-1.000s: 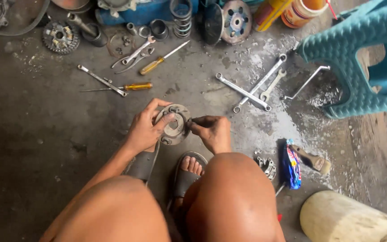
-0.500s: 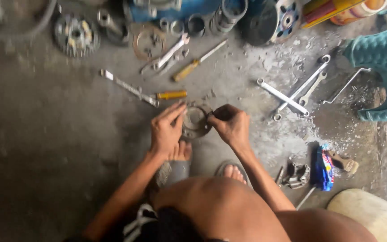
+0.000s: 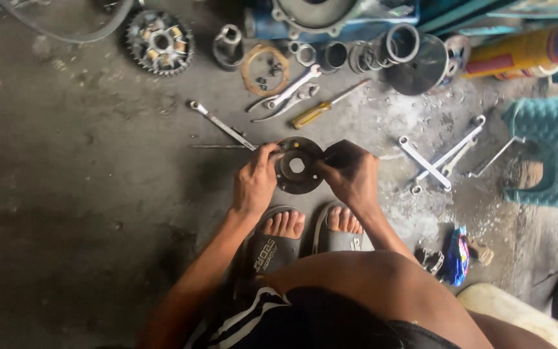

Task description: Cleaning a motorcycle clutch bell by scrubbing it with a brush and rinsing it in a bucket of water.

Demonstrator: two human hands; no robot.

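Above my sandalled feet I hold a dark round metal disc [image 3: 297,166] with a hole in its middle. My left hand [image 3: 256,183] grips its left rim with thumb and fingers. On the right rim my right hand [image 3: 351,174] is closed, also around a small dark object I cannot make out. The disc is held flat, facing up, a little above the concrete floor [image 3: 85,194].
Tools lie on the floor beyond the disc: a long wrench [image 3: 221,126], pliers [image 3: 289,94], a yellow-handled screwdriver [image 3: 321,108], crossed wrenches [image 3: 444,158]. Gears [image 3: 158,40], rings, a gasket [image 3: 265,68] line the far edge. A teal plastic stool [image 3: 550,142] stands right.
The camera view has shifted, so the tools sit higher and my feet now show below the disc. Both hands stay on the disc, which now faces up flat.
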